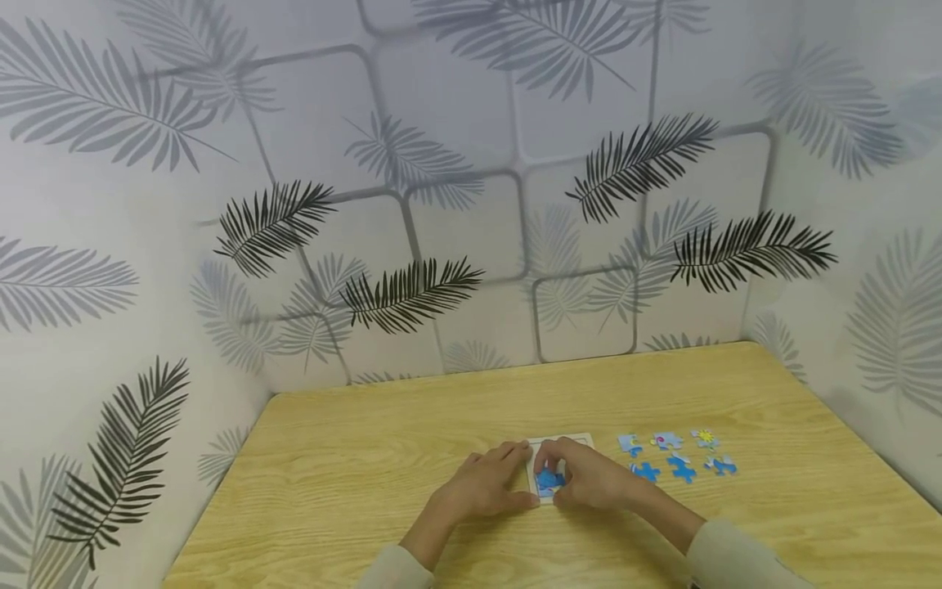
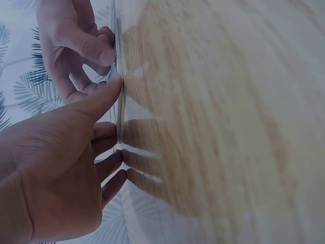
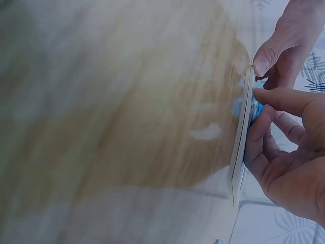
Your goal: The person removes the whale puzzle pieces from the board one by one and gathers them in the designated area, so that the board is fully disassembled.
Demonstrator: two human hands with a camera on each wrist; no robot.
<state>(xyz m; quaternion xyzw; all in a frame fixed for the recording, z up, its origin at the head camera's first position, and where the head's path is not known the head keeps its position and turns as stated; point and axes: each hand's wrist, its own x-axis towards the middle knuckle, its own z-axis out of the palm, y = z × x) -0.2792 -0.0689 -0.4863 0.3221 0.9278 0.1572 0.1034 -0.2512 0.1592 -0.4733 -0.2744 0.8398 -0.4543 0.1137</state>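
Note:
A small, pale-rimmed puzzle tray [image 1: 583,438] lies flat on the table, with blue puzzle pieces [image 1: 546,481] inside it near its lower left. My left hand [image 1: 488,484] rests along the tray's left side, fingers spread and thumb at its near corner. In the left wrist view that thumb touches the tray's edge [image 2: 120,101] and the fingertips reach the tabletop. Over the tray, my right hand [image 1: 592,477] pinches a blue puzzle piece [image 3: 259,109] between thumb and fingers, low against the tray. The fingers hide most of that piece and part of the tray.
Several loose puzzle pieces lie in two rows right of the tray, among them a piece with a yellow sun [image 1: 704,438] and a blue piece [image 1: 682,469]. The wood-grain table [image 1: 368,458] meets leaf-patterned walls [image 1: 456,245] at the back and sides.

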